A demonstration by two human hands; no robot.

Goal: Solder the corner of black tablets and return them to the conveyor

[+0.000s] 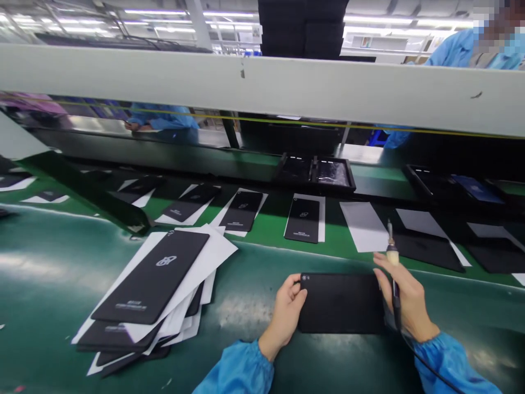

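A flat black tablet (340, 303) lies sideways on the green workbench, a small camera mark in its upper left corner. My left hand (286, 310) grips its left edge, with the thumb on top. At the right end, my right hand (410, 300) holds a soldering iron (392, 256) with its tip pointing up and its cable running down over the wrist. The fingertips of that hand are by the tablet's right edge; whether they touch it I cannot tell. To the left is a loose stack of black tablet covers (151, 279) with white paper sheets (200, 268) between them.
Beyond the bench edge runs a green conveyor belt (270, 241) carrying black covers (302, 219) on papers. Black trays (315, 172) stand behind it. A dark slanted post (86, 191) rises at left, and a white beam (262, 87) crosses above. Co-workers in blue sleeves (164, 116) are opposite.
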